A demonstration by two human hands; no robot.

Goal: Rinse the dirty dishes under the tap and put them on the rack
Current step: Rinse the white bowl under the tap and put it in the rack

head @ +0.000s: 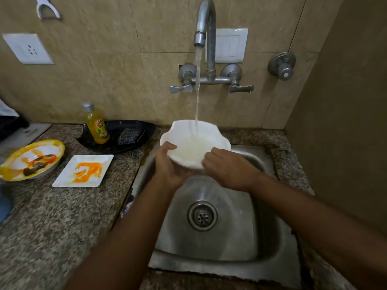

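Note:
A white bowl (194, 135) with a wavy rim is held over the steel sink (211, 243), under the running tap (204, 24). Water streams into the bowl. My left hand (167, 164) grips the bowl's left rim, thumb on the inside and fingers beneath. My right hand (226, 168) holds the bowl's near right rim, its fingers over the edge. On the counter to the left lie a white square plate (83, 170) smeared orange and a round yellow-rimmed plate (31, 160) with brown and orange smears. No rack is in view.
A black tray (129, 126) behind the plates holds a yellow dish-soap bottle (96, 126) and a dark scrub pad (128, 136). The tap's two lever handles (211, 87) stick out from the tiled wall. A wall stands close on the right.

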